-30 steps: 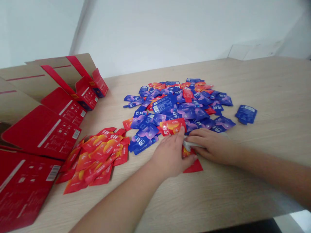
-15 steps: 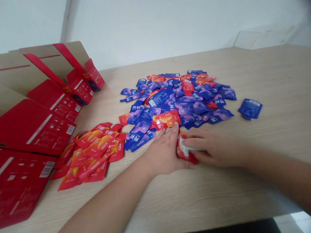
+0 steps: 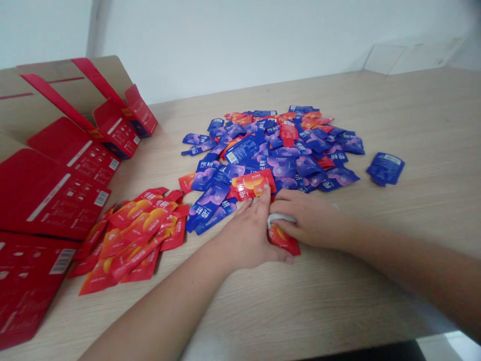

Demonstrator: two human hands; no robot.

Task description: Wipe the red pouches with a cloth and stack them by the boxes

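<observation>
Right hand (image 3: 313,218) back toward far end of red packet (image 3: 281,240), after sitting nearer half a second ago; blur on it reduced. White cloth (image 3: 283,217) under its fingers gone from packet's middle to farther part, now narrow strip; orange print on near part uncovered. Left hand's thumb (image 3: 280,254), a second ago across packet, now along near edge. View swung slightly right: red boxes (image 3: 67,193) cropped more at left.

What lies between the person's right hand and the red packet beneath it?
A white wad, perhaps cloth or tissue, lies there, between the right hand and the red packet, as the head view shows.
</observation>
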